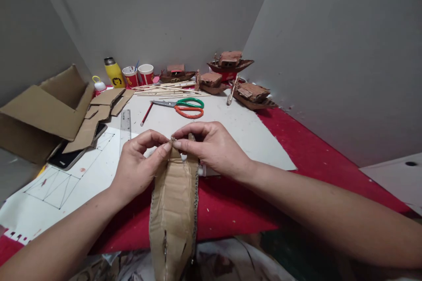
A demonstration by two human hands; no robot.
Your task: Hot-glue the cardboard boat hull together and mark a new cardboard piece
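A long boat-shaped cardboard hull (173, 210) runs from my lap up to the table's front edge. Both hands pinch its far pointed tip together. My left hand (138, 164) grips the tip from the left with thumb and forefinger closed. From the right, my right hand (211, 147) presses the same tip with closed fingers. The two hands touch at the tip.
Green and orange scissors (186, 107), a red pencil (147, 114), a clear ruler (125, 125) and a drawn paper template (56, 184) lie on the red table. An open cardboard box (42, 112) sits left. Cups, a yellow bottle, sticks and finished model boats (252, 94) line the back.
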